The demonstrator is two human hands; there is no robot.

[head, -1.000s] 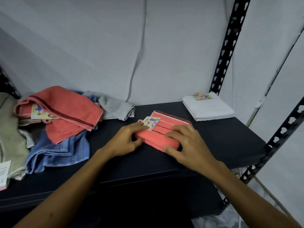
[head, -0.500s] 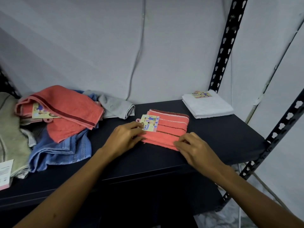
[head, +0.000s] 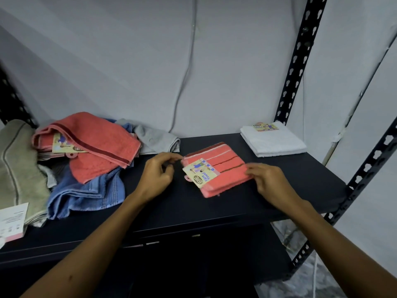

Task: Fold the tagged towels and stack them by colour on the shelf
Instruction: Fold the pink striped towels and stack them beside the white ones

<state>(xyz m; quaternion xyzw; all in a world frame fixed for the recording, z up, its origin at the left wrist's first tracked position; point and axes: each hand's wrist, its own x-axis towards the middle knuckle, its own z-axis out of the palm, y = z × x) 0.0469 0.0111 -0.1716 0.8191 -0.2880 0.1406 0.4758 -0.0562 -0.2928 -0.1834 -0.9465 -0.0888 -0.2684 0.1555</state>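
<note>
Head view: I see the folded coral terry towel [head: 217, 168], a striped square with a card tag [head: 198, 173], mid-shelf [head: 279, 190]. My left hand [head: 158, 175] pinches its far-left corner; my right hand [head: 268, 179] grips its right edge. A folded white towel [head: 272, 139] sits in the far-right corner.

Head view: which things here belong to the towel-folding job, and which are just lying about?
Job:
- folded pink towel, right hand at its edge, left hand beside its tag
- folded white towel
- unfolded pink towel
- shelf

Lying about:
- blue cloth
- grey cloth
- beige cloth
- paper label
</note>
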